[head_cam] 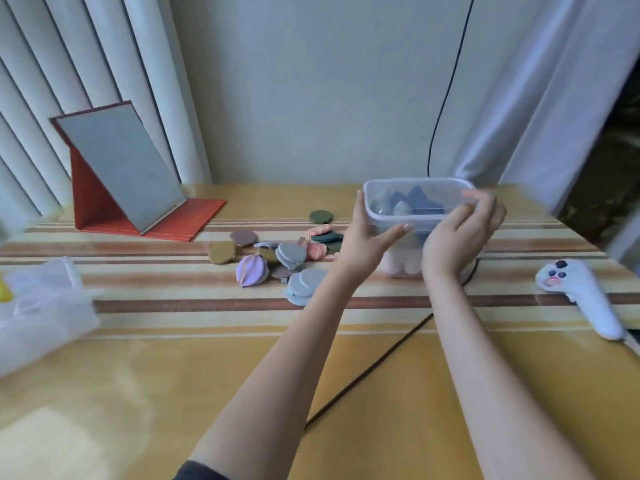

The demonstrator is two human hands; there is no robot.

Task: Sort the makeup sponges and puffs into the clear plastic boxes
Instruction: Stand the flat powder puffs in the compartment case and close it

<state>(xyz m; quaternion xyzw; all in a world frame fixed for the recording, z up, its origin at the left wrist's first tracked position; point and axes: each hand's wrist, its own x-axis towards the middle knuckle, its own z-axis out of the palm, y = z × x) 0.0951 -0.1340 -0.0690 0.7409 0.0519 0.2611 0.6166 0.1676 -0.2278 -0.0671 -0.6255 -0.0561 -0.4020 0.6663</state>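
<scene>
- The task looks partly done: one clear plastic box (420, 202) already holds several dark blue and grey sponges (417, 202), and a second box seems to sit beneath it with pale pink pieces (401, 265) showing through, though the hands hide most of it.
- Much is left: a scatter of flat round puffs (282, 252) in olive, mauve, grey, pink and dark green lies on the table (138, 393), just left of the boxes, along with a ribbed lilac sponge (251, 270).
- The left hand (369, 237) holds the upper box by its left wall, fingers up along the side and thumb stretched across the front; its grip is spread wide, not pinching.
- The right hand (460, 230) wraps the box's right end, fingers curled over the rim and thumb at the front.
- Judging by this two-handed grip, the box is being set on or lifted off the lower one; which cannot be told.
</scene>
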